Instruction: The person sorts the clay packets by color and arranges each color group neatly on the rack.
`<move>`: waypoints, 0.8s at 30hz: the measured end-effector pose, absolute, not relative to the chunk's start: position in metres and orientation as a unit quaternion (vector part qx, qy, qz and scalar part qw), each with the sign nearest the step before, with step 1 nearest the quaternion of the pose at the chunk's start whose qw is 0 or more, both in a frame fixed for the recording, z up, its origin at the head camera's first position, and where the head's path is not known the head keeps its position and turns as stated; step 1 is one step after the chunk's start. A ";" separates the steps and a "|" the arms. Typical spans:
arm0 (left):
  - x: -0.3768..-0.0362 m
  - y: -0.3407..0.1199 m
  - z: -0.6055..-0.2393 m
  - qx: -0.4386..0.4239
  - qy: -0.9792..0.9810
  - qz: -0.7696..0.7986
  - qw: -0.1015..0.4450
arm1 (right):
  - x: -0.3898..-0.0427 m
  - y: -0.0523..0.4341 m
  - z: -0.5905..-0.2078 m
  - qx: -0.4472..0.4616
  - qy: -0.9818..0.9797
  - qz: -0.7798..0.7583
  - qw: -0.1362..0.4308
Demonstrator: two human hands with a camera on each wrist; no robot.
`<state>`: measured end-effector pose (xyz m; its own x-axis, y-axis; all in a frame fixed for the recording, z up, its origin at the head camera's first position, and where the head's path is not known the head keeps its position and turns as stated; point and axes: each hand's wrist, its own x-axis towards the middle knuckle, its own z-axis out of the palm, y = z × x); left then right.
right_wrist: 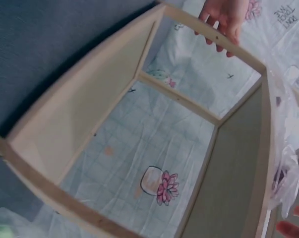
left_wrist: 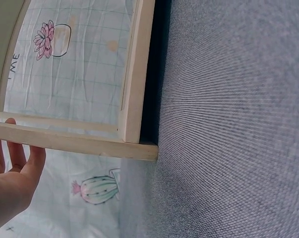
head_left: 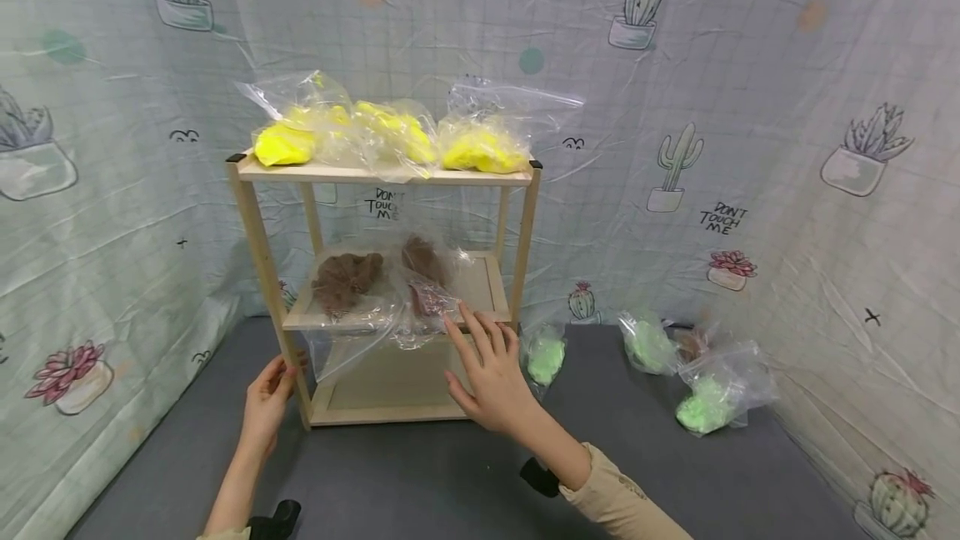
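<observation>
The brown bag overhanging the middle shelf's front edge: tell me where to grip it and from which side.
Pinch the loose clear plastic of the brown bag where it droops over the middle shelf front edge, coming from the open front. The right hand is already there, fingers straight; the posts block the sides, and the brown lump probably sits too far back.

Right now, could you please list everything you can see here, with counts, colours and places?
Wooden shelf rack: one, pale wood, three tiers, on the grey floor.
Yellow bags: three, clear plastic, top shelf.
Brown bags: two, clear plastic, middle shelf.
Green bags: three, clear plastic, on the floor right of the rack.
Cactus-print sheet: one, pale, behind and at the sides.
Left hand: on the rack's front left post.
Right hand: fingers straight, at the brown bags.
</observation>
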<state>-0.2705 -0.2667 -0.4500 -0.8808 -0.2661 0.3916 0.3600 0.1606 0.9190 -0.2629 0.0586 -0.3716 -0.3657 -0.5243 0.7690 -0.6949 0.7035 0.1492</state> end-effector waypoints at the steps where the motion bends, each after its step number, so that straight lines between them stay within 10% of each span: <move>1: -0.271 -0.266 -0.450 -0.031 -0.724 -0.646 0.242 | -0.260 0.063 -0.374 0.375 -0.817 0.104 0.424; 24: -0.271 -0.266 -0.449 -0.028 -0.729 -0.642 0.234 | -0.213 0.169 -0.411 0.364 -0.817 0.103 0.435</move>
<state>-0.2709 -0.2658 -0.4489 -0.8886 -0.2602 0.3777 0.3418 0.1733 0.9237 -0.2131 0.1689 -0.4112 -0.3565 -0.5049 0.7861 -0.6839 0.7142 0.1486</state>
